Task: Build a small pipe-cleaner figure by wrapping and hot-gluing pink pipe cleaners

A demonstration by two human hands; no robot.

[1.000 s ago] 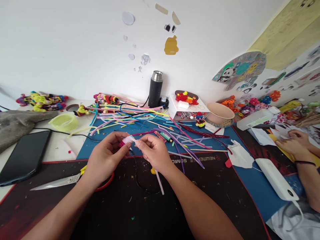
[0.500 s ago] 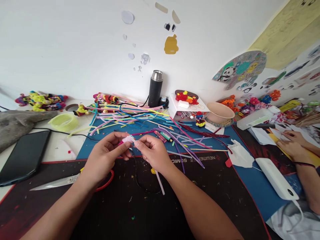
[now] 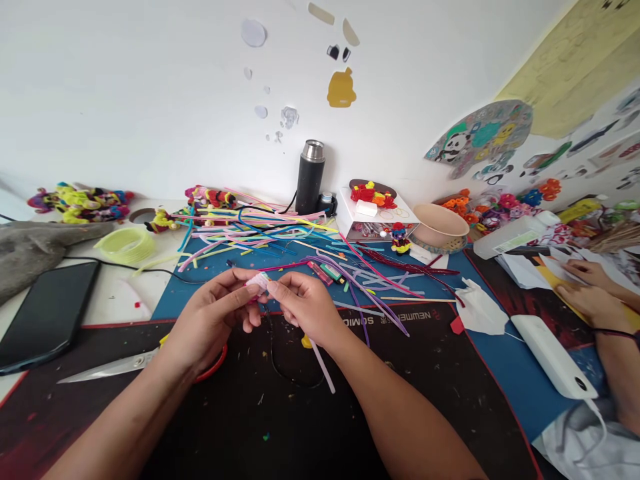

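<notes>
Both my hands meet over the desk mat (image 3: pixel 250 427). My left hand (image 3: pixel 213 320) is closed, its fingers pinching a small coil of pale pink pipe cleaner (image 3: pixel 259 281) wound on something magenta. My right hand (image 3: pixel 305 308) is closed too and pinches the same coil from the right; the loose tail of the pale pink pipe cleaner (image 3: pixel 323 367) trails down from under its palm. A thin black wire (image 3: pixel 280 370) loops on the mat below the hands.
Scissors (image 3: pixel 113 365) with a red handle lie at the left, a phone (image 3: pixel 47 313) beyond them. A heap of coloured pipe cleaners (image 3: pixel 260 230), a black flask (image 3: pixel 310 177), a white box (image 3: pixel 377 213) and a bowl (image 3: pixel 440 227) stand behind. Another person's hands (image 3: pixel 587 287) work at the right beside a white power bank (image 3: pixel 547 357).
My left fingers have shifted over the coil, hiding most of the magenta part. The pink tail has swung slightly to the right. The other person's hands moved a little.
</notes>
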